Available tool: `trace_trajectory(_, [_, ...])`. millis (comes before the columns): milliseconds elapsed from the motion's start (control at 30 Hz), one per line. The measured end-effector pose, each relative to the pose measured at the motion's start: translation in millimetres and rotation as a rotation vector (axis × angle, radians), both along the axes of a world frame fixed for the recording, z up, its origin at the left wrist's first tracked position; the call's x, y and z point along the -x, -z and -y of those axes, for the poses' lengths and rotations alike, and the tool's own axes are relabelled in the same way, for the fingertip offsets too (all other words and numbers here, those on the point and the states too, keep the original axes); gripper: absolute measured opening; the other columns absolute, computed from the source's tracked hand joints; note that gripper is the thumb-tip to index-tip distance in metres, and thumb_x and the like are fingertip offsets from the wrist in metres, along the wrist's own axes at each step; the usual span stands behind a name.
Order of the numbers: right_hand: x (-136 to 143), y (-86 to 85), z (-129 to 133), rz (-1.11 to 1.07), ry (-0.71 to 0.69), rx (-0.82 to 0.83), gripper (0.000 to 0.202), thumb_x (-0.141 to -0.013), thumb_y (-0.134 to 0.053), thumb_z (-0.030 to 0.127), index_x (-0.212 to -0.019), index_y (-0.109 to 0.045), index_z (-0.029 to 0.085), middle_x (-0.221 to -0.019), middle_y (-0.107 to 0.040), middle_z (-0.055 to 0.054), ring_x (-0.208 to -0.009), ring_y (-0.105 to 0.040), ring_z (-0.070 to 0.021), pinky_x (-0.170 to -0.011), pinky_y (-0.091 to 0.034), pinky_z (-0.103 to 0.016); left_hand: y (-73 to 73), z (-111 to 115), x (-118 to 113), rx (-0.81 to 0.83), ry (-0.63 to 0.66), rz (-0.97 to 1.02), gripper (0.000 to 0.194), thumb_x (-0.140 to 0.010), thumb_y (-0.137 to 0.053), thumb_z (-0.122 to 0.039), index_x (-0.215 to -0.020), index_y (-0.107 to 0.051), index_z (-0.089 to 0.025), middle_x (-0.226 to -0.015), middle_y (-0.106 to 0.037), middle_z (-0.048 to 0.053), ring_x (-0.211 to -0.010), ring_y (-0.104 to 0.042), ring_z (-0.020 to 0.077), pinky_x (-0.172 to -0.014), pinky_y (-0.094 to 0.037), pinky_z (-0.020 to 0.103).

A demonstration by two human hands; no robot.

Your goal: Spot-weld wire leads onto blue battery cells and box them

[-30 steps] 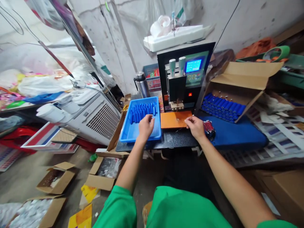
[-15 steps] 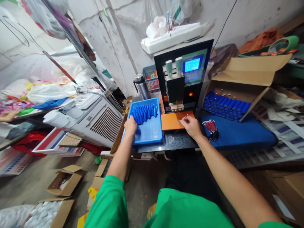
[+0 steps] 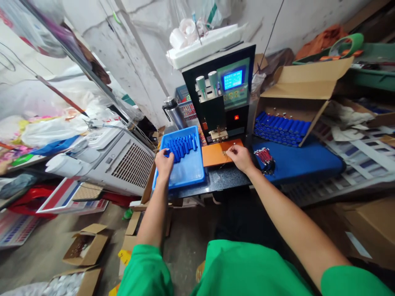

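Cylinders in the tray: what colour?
Blue; the cylinders show best in the head view.

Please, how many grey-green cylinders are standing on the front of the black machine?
2: the left cylinder and, beside it, the right cylinder, nearer the lit screen. No others show.

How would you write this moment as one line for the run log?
left hand: at blue cylinders, blue tray | right hand: pinching thin wire over orange plate | machine screen: lit
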State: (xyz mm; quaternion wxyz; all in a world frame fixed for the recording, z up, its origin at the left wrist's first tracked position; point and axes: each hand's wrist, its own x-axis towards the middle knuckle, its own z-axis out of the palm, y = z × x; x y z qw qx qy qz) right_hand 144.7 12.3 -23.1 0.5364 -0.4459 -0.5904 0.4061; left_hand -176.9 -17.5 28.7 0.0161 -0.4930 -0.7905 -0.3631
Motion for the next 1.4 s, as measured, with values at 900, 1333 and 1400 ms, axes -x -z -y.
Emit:
trace_trajectory(900, [1,-17.1,-35,-0.296,0.050,0.154,0.023,-0.070,-0.063,0.043,-0.067,-0.059,0.021,-0.064,-0.058,0.001,-0.064,-0.056,-0.0155,-0.061,-0.050,-0.028,53.3,-34,-189,-0.165,0.598,0.476,0.028,-0.086,-0.064,-0.030,-0.111,-0.063,-0.017,-0.088,-0.068,0.003,-0.076,-0.063,0.0153,-0.074,-0.051,0.028])
trace_trajectory(1333, [22,-14.8,-46,-0.192,0.046,0.098,0.016,-0.073,-0.060,0.036,-0.067,-0.061,0.021,-0.068,-0.064,0.000,-0.069,-0.058,-0.0172,-0.065,-0.045,-0.027,50.2,-32,-190,-0.195,0.551,0.374,0.021,-0.088,-0.062,-0.030,-0.106,-0.066,-0.018,-0.081,-0.064,0.001,-0.070,-0.057,0.0137,-0.070,-0.047,0.026])
trace_trajectory(1400, [23,-15.3,-46,-0.167,0.069,0.092,0.015,-0.073,-0.059,0.034,-0.066,-0.060,0.021,-0.068,-0.063,0.000,-0.069,-0.058,-0.0171,-0.065,-0.045,-0.027,49.9,-32,-190,-0.200,0.559,0.371,0.020,-0.088,-0.062,-0.030,-0.104,-0.066,-0.018,-0.079,-0.062,0.000,-0.069,-0.056,0.0134,-0.070,-0.047,0.026])
